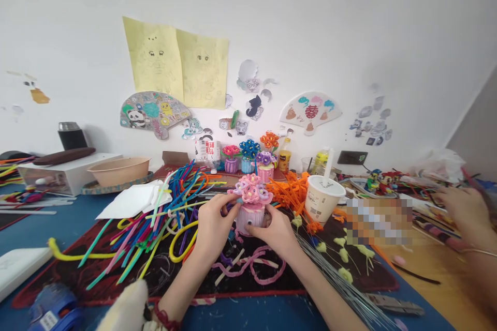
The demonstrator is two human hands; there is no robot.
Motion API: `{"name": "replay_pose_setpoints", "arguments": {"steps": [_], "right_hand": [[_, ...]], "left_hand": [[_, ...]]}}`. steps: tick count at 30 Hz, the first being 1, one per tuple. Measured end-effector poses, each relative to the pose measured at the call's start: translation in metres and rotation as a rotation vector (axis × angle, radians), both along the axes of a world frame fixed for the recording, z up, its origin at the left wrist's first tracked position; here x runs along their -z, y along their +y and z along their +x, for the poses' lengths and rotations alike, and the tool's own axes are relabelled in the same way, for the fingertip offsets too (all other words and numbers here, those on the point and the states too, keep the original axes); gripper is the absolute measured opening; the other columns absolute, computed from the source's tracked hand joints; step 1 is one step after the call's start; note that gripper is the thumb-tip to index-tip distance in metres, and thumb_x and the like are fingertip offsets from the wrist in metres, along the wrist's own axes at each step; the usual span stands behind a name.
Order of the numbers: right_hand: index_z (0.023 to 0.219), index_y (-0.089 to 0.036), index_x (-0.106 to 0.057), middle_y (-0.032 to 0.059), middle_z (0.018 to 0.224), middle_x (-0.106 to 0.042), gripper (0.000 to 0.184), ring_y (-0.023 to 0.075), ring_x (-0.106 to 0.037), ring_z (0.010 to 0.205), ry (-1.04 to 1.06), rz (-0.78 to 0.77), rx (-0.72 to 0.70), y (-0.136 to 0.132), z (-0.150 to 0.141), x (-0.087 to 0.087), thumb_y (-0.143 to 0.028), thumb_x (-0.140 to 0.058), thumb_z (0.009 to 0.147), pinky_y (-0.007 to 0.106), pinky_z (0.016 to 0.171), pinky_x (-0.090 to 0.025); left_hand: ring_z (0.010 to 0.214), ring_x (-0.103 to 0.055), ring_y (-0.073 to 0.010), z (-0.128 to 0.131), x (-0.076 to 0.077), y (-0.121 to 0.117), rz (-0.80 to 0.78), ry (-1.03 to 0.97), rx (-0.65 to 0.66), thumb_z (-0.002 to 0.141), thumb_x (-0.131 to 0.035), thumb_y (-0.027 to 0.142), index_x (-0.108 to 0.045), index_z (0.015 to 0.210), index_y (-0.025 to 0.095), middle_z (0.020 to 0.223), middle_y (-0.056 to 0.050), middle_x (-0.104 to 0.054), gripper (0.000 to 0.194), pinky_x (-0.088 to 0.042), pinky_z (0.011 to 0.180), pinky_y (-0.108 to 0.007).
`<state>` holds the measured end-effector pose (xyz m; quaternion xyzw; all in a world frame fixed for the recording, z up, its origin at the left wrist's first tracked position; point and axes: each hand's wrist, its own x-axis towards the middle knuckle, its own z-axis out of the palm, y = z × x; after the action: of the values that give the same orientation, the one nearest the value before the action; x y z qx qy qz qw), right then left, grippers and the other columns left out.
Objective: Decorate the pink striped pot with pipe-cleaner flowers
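Observation:
A small pot of pink and lilac pipe-cleaner flowers (pixel 252 191) stands upright between my hands, its ribbed body wrapped in pale pink and lilac. My left hand (pixel 217 217) grips it from the left, fingertips closed near the rim just under the blooms. From the right, my right hand (pixel 278 227) holds the pot's body, thumb across the front by a small dark round spot. A loose pink pipe cleaner (pixel 267 280) curls on the dark mat (pixel 186 289) below. Left of my hands lies a heap of multicoloured pipe cleaners (pixel 155 222).
Behind stand finished flower pots (pixel 248 158). A lidded paper cup (pixel 323 199) and orange pipe cleaners (pixel 291 191) are at right, near bundled wire stems (pixel 337 274) and pliers (pixel 394 304). A blue glue gun or similar tool (pixel 54 307) sits front left. Another person's hand (pixel 466 212) is far right.

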<state>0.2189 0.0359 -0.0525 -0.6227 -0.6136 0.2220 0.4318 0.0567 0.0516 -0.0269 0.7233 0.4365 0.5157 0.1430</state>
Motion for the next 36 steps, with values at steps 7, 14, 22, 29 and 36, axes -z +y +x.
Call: {"name": "replay_pose_setpoints", "arguments": {"steps": [7,14,22,29,36], "right_hand": [[0.090,-0.015,-0.067,-0.0008,0.063,-0.062,0.038,0.0142,-0.049,0.052,0.017,0.006,-0.014,-0.001,0.000,0.002,-0.032,-0.075,0.057,0.024,0.050,-0.037],[0.094,-0.015,-0.066,0.0027,0.070,-0.070,0.040,0.0171,-0.058,0.057,0.064,0.009,-0.031,-0.001,0.001,0.002,-0.031,-0.074,0.058,0.026,0.055,-0.044],[0.094,-0.015,-0.065,0.0031,0.071,-0.072,0.041,0.0187,-0.062,0.059,0.095,0.009,-0.046,-0.002,0.003,0.003,-0.032,-0.074,0.059,0.026,0.055,-0.047],[0.093,-0.014,-0.067,-0.0020,0.060,-0.062,0.043,0.0148,-0.050,0.051,0.045,0.017,-0.014,0.000,0.003,0.005,-0.034,-0.076,0.056,0.025,0.050,-0.039],[0.099,-0.014,-0.066,0.0019,0.072,-0.069,0.048,0.0176,-0.057,0.059,0.051,0.018,-0.024,0.001,0.004,0.008,-0.034,-0.076,0.056,0.027,0.057,-0.045]], "left_hand": [[0.058,-0.047,-0.0119,0.002,0.004,0.001,0.019,0.026,-0.011,0.082,-0.055,0.026,-0.071,0.094,0.019,0.073,-0.001,-0.061,0.021,-0.039,0.060,-0.024],[0.056,-0.045,-0.0110,-0.001,0.006,-0.005,0.031,0.069,-0.027,0.086,-0.053,0.026,-0.069,0.105,0.021,0.069,0.002,-0.058,0.026,-0.037,0.057,-0.023],[0.069,-0.055,-0.0147,-0.001,0.014,-0.013,0.090,0.189,-0.056,0.090,-0.046,0.022,-0.065,0.114,0.024,0.073,-0.001,-0.059,0.030,-0.041,0.063,-0.024],[0.078,-0.055,-0.0182,-0.002,0.019,-0.011,0.150,0.347,-0.072,0.092,-0.045,0.019,-0.064,0.113,0.021,0.079,-0.004,-0.058,0.029,-0.043,0.068,-0.028],[0.080,-0.056,-0.0193,-0.002,0.017,-0.012,0.157,0.425,-0.098,0.092,-0.046,0.018,-0.064,0.111,0.020,0.082,-0.003,-0.058,0.026,-0.043,0.068,-0.029]]}}
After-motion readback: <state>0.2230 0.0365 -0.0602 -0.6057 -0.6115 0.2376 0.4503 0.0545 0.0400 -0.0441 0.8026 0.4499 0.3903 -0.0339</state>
